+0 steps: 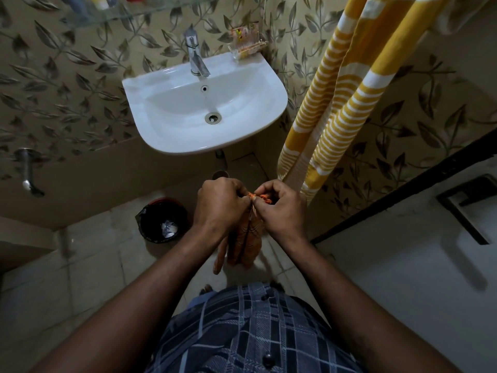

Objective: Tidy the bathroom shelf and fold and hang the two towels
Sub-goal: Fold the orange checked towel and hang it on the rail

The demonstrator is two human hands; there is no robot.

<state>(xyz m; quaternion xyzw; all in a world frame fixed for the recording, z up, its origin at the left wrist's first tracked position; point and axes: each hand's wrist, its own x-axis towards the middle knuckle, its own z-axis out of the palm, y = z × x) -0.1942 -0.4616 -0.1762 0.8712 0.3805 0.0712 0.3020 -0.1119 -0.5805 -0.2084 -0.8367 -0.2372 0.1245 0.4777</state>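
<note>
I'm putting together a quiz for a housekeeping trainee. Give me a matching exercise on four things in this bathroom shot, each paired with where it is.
Things:
1 orange patterned towel
2 yellow-and-white striped towel
3 round black waste bin
4 clear glass shelf

Places:
A on the floor tiles
B on the wall above the white ceramic basin
C pinched by the left hand and right hand
D hanging right of the basin

Pairs: 1-C, 2-D, 3-A, 4-B
</note>
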